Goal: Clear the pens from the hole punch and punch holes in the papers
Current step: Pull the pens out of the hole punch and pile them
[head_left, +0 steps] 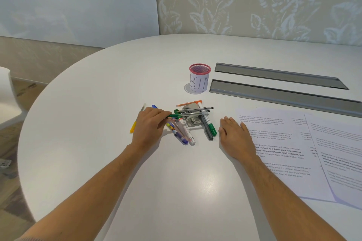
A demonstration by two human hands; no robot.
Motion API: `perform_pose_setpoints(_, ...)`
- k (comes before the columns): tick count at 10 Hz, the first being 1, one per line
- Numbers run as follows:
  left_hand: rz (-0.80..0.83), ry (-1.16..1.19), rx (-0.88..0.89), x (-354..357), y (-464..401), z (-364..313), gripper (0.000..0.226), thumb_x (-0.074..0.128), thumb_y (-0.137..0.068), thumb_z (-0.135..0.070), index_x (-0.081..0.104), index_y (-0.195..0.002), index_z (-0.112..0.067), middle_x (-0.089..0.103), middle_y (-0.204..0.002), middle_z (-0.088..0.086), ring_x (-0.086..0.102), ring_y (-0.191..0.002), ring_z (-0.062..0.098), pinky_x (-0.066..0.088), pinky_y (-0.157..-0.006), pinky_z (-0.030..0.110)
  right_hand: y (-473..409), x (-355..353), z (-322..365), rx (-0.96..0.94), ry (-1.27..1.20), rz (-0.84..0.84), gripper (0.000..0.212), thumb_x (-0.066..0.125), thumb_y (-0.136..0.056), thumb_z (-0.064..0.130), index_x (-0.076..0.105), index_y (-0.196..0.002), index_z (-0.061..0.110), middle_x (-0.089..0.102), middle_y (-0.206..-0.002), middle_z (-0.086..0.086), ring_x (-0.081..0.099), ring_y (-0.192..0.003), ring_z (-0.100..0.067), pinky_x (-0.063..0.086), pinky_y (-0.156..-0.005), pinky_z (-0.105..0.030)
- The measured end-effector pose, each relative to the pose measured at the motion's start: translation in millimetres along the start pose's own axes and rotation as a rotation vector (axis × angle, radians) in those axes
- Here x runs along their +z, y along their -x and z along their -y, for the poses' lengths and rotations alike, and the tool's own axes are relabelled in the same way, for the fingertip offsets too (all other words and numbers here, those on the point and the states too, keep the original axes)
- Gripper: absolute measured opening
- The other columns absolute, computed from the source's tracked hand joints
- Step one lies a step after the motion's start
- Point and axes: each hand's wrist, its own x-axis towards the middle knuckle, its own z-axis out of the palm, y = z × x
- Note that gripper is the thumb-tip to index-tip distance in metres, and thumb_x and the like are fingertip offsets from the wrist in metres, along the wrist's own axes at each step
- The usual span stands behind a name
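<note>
- We see a white round surface [98, 103] with a heap of pens [188, 121] near its middle; the pens lie crossed over a grey metal hole punch [191, 112], which shows only in parts between them.
- Our left hand [148, 127] lies at the left edge of the heap; its grip is pinching the end of a green pen [175, 115], with the fingers curled round it; this pen lies on top of the punch.
- A yellow pen [133, 126] and a blue pen [154, 106] come out from under the left hand; we cannot tell whether the hand touches them.
- Our right hand [234, 133] rests flat on the surface just right of the heap; its grip is spread and relaxed, it holds nothing; it lies beside a green marker [211, 128] and a dark grey marker [207, 129], apart from both.
- The papers [284, 143] lie to the right of the right hand, printed with text, one sheet overlapping the other; the wrist lies at their left edge.
- Behind the heap stands a pink mesh cup [199, 77] with a white label reading "BIN"; it is upright and apart from the pens.
- Two long grey panels [274, 76] are set in the surface to the right of the cup.
</note>
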Motion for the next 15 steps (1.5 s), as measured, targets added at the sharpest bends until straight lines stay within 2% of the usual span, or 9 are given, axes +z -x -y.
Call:
perform_pose_setpoints(2, -0.151, -0.057, -0.186, -12.2, 3.5, 17.1, 0.017, 0.069, -0.086, -0.018, 0.075, -0.101, -0.012, 0.073, -0.090, 0.003, 0.060, -0.085, 0.026, 0.039, -0.071, 0.034, -0.6, -0.4, 0.5, -0.002, 0.003, 0.010, 0.050, 0.023, -0.104, 0.032, 0.033, -0.151, 0.017, 0.029, -0.160, 0.001, 0.019, -0.149, -0.014, 0.009, -0.123, -0.041)
perform_pose_setpoints(3, -0.148, -0.083, -0.387, -19.2, 8.5, 26.1, 0.015, 0.068, -0.088, -0.018, 0.075, -0.101, -0.012, 0.071, -0.086, 0.005, 0.060, -0.087, 0.032, 0.039, -0.072, 0.036, -0.1, -0.8, 0.6, -0.001, 0.000, 0.008, 0.050, 0.024, -0.104, 0.032, 0.033, -0.151, 0.017, 0.030, -0.160, 0.000, 0.020, -0.149, -0.014, 0.009, -0.123, -0.041)
perform_pose_setpoints(6, 0.059, -0.256, -0.598, -24.7, 13.3, 26.7, 0.019, 0.058, -0.094, -0.022, 0.073, -0.097, -0.011, 0.068, -0.088, 0.010, 0.052, -0.094, 0.035, 0.034, -0.078, 0.041, -0.8, 0.2, 0.5, 0.007, -0.006, 0.009, 0.050, 0.025, -0.104, 0.032, 0.033, -0.151, 0.017, 0.029, -0.160, 0.001, 0.019, -0.149, -0.014, 0.008, -0.123, -0.041)
perform_pose_setpoints(8, 0.177, -0.365, -0.614, -23.7, 13.6, 21.6, 0.028, 0.052, -0.096, -0.032, 0.070, -0.097, -0.011, 0.066, -0.092, 0.007, 0.050, -0.095, 0.030, 0.031, -0.078, 0.038, -1.3, -0.1, 0.1, 0.004, -0.009, 0.007, 0.050, 0.025, -0.104, 0.032, 0.033, -0.151, 0.017, 0.029, -0.160, 0.001, 0.019, -0.149, -0.014, 0.008, -0.123, -0.041)
perform_pose_setpoints(9, 0.196, -0.332, -0.617, -22.2, 13.9, 18.1, 0.032, 0.054, -0.094, -0.038, 0.065, -0.110, -0.013, 0.065, -0.104, 0.006, 0.050, -0.102, 0.027, 0.034, -0.084, 0.038, -1.6, -0.6, 0.6, 0.005, -0.003, 0.009, 0.050, 0.025, -0.104, 0.032, 0.032, -0.151, 0.017, 0.029, -0.160, 0.000, 0.019, -0.149, -0.014, 0.008, -0.123, -0.041)
perform_pose_setpoints(10, 0.192, -0.286, -0.587, -18.8, 13.9, 15.1, 0.033, 0.055, -0.093, -0.038, 0.064, -0.113, -0.014, 0.064, -0.106, 0.006, 0.050, -0.102, 0.027, 0.035, -0.086, 0.039, -1.5, -0.4, 0.9, 0.003, -0.008, 0.007, 0.050, 0.025, -0.104, 0.032, 0.033, -0.151, 0.017, 0.029, -0.160, 0.001, 0.019, -0.149, -0.014, 0.008, -0.123, -0.041)
perform_pose_setpoints(12, 0.189, -0.020, -0.320, -8.8, 12.4, 1.7, 0.027, 0.064, -0.090, -0.026, 0.068, -0.115, -0.016, 0.063, -0.115, 0.003, 0.054, -0.107, 0.027, 0.040, -0.088, 0.037, -0.9, -0.5, 0.7, 0.002, -0.013, 0.000, 0.049, 0.026, -0.104, 0.031, 0.033, -0.151, 0.017, 0.030, -0.159, 0.000, 0.020, -0.149, -0.014, 0.009, -0.122, -0.041)
perform_pose_setpoints(13, 0.332, 0.072, -0.190, -4.4, 10.3, -10.3, 0.034, 0.059, -0.091, -0.022, 0.064, -0.124, -0.020, 0.058, -0.129, -0.001, 0.052, -0.114, 0.021, 0.041, -0.095, 0.036, -0.3, -0.4, 0.6, 0.000, -0.014, 0.001, 0.049, 0.026, -0.104, 0.031, 0.034, -0.151, 0.017, 0.030, -0.159, 0.000, 0.020, -0.149, -0.014, 0.008, -0.123, -0.041)
perform_pose_setpoints(15, 0.419, 0.101, -0.194, 0.3, 11.1, -22.2, 0.033, 0.051, -0.097, -0.031, 0.062, -0.128, -0.027, 0.054, -0.129, -0.004, 0.049, -0.112, 0.016, 0.040, -0.091, 0.030, -0.4, 0.0, -0.5, 0.004, -0.024, -0.005, 0.049, 0.027, -0.104, 0.032, 0.034, -0.150, 0.017, 0.030, -0.159, 0.000, 0.020, -0.149, -0.014, 0.008, -0.123, -0.041)
